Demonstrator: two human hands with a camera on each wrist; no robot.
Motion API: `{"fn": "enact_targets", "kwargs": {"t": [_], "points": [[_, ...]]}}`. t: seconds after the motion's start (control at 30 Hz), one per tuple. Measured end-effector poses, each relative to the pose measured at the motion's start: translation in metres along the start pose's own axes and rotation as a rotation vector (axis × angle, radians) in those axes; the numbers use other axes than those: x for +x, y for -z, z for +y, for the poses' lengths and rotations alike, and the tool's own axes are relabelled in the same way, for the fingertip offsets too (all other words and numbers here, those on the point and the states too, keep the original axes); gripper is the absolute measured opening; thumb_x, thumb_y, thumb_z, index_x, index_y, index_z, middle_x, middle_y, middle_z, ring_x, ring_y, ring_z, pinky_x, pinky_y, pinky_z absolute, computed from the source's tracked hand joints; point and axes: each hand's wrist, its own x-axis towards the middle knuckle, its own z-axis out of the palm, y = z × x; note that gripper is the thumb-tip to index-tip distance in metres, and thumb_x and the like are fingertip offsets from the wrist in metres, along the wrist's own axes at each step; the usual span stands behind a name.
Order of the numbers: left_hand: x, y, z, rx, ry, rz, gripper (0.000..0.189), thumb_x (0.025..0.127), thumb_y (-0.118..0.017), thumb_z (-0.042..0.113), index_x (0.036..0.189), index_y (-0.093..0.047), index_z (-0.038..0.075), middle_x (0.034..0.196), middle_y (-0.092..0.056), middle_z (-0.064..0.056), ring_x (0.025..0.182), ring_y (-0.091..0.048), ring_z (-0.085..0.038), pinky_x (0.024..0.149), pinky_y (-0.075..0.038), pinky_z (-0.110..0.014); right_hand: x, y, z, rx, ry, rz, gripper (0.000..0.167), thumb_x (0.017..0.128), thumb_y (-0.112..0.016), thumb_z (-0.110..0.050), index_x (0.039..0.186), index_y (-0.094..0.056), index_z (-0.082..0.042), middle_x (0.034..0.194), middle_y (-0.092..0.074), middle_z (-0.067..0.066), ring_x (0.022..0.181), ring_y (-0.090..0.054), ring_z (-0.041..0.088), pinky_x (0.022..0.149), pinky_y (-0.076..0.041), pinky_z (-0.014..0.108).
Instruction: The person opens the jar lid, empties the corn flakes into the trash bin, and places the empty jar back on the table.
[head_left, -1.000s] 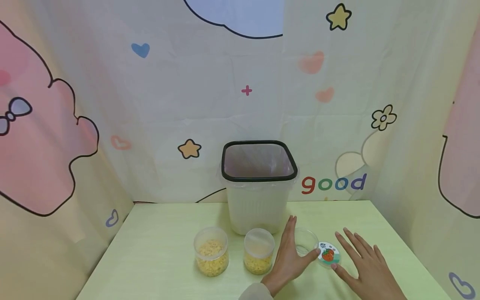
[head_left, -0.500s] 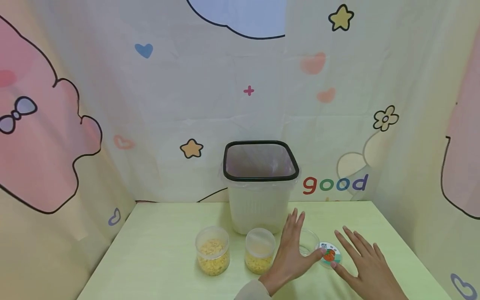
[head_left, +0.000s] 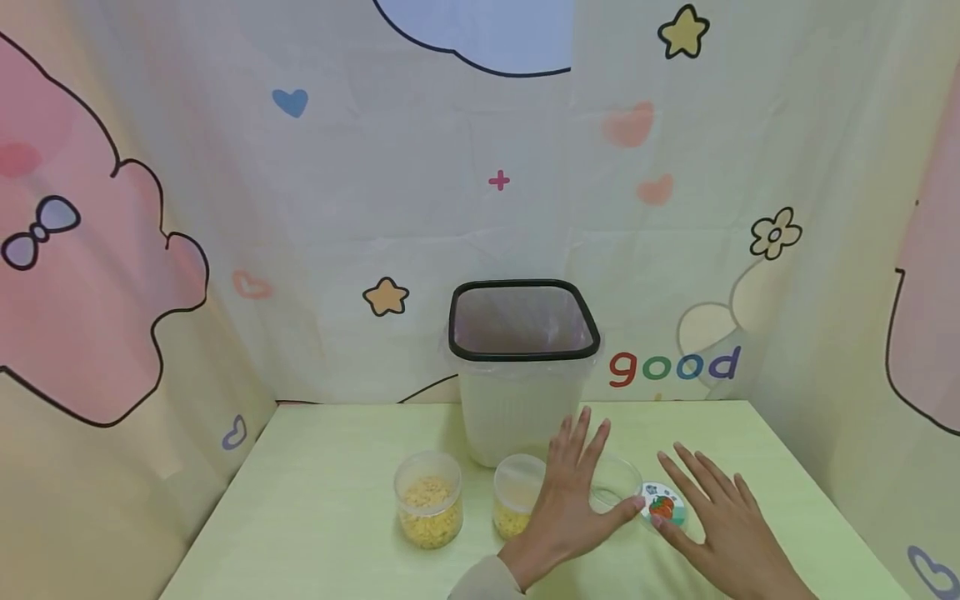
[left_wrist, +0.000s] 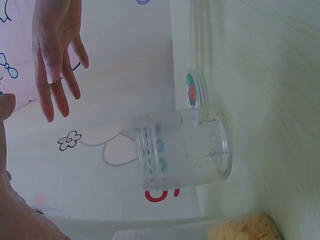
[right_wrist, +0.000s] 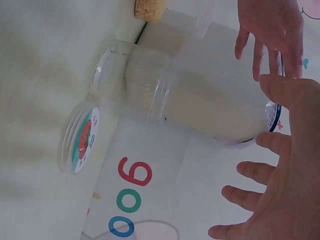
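My left hand (head_left: 570,504) hovers with fingers spread and holds nothing, overlapping the smaller jar of yellow flakes (head_left: 512,518) in the head view. Just right of it stands a clear, uncapped jar (left_wrist: 185,150), upright, with only a few crumbs near its bottom. A round lid (head_left: 663,506) with a red fruit picture lies on the table beside that jar. My right hand (head_left: 727,529) is raised to the right of the lid, fingers spread, also holding nothing; its thumb tip overlaps the lid's edge in the head view.
A larger jar of yellow flakes (head_left: 429,512) stands at the left on the pale green table (head_left: 315,500). Behind the jars is a white bin (head_left: 517,408) with a black rim and a plastic liner. Patterned cloth (head_left: 337,208) hangs around the table.
My left hand has shifted slightly left, its fingers spreading wider, and now covers part of the smaller flake jar. My right hand has risen a little and moved slightly left. The view has shifted slightly.
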Motion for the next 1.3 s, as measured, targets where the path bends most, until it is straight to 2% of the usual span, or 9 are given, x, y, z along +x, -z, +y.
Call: {"fn": "enact_targets", "kwargs": {"t": [0.13, 0.3, 0.5, 0.7, 0.87, 1.07, 1.3], "points": [[-0.002, 0.006, -0.007, 0.047, -0.028, 0.021, 0.091, 0.089, -0.056, 0.062, 0.158, -0.007, 0.031, 0.167, -0.001, 0.004, 0.152, -0.016, -0.036, 0.116, -0.027, -0.06, 0.008, 0.0, -0.005, 0.0, 0.022, 0.008, 0.077, 0.087, -0.069, -0.045, 0.153, -0.034, -0.027, 0.16, -0.032, 0.006, 0.151, -0.021, 0.025, 0.122, 0.001, 0.061], [-0.004, 0.014, -0.014, 0.086, -0.038, 0.033, 0.089, 0.089, -0.056, 0.062, 0.159, -0.011, 0.029, 0.167, -0.005, 0.005, 0.152, -0.016, -0.035, 0.116, -0.027, -0.061, 0.018, 0.001, -0.01, 0.002, 0.026, -0.022, 0.077, 0.088, -0.068, -0.047, 0.154, -0.033, -0.028, 0.16, -0.032, 0.007, 0.148, -0.025, 0.03, 0.12, -0.004, 0.064], [-0.007, 0.026, -0.022, 0.124, -0.058, 0.037, 0.085, 0.09, -0.053, 0.064, 0.158, -0.016, 0.029, 0.166, -0.015, -0.001, 0.152, -0.016, -0.037, 0.115, -0.025, -0.064, 0.027, 0.001, -0.016, 0.011, 0.041, -0.033, 0.076, 0.087, -0.068, -0.048, 0.153, -0.035, -0.028, 0.16, -0.033, 0.007, 0.145, -0.028, 0.033, 0.12, -0.008, 0.064], [-0.008, 0.042, -0.033, 0.154, -0.046, 0.036, 0.083, 0.09, -0.055, 0.063, 0.157, -0.017, 0.033, 0.166, -0.016, 0.0, 0.153, -0.012, -0.038, 0.115, -0.021, -0.067, 0.033, -0.002, -0.021, 0.022, 0.058, -0.033, 0.076, 0.087, -0.068, -0.049, 0.152, -0.036, -0.027, 0.159, -0.034, 0.007, 0.145, -0.029, 0.033, 0.118, -0.014, 0.066], [-0.01, 0.051, -0.041, 0.181, -0.043, 0.021, 0.083, 0.089, -0.054, 0.064, 0.157, -0.017, 0.034, 0.166, -0.016, 0.0, 0.153, -0.01, -0.037, 0.116, -0.018, -0.068, 0.038, -0.002, -0.024, 0.041, 0.062, -0.041, 0.075, 0.088, -0.067, -0.05, 0.153, -0.035, -0.028, 0.159, -0.034, 0.007, 0.146, -0.028, 0.033, 0.118, -0.013, 0.065], [-0.018, 0.058, -0.05, 0.27, -0.07, 0.038, 0.085, 0.088, -0.053, 0.067, 0.157, -0.018, 0.033, 0.166, -0.018, -0.001, 0.152, -0.015, -0.04, 0.114, -0.019, -0.069, 0.043, -0.003, -0.031, 0.044, 0.085, -0.02, 0.075, 0.088, -0.067, -0.048, 0.153, -0.036, -0.028, 0.16, -0.033, 0.005, 0.145, -0.03, 0.034, 0.118, -0.016, 0.065], [-0.027, 0.062, -0.056, 0.397, -0.092, 0.039, 0.09, 0.084, -0.055, 0.07, 0.157, -0.015, 0.034, 0.165, -0.021, -0.001, 0.151, -0.019, -0.04, 0.113, -0.023, -0.069, 0.05, -0.004, -0.038, 0.057, 0.091, -0.034, 0.074, 0.089, -0.065, -0.05, 0.153, -0.034, -0.03, 0.16, -0.033, 0.005, 0.146, -0.03, 0.034, 0.117, -0.018, 0.064]]}}
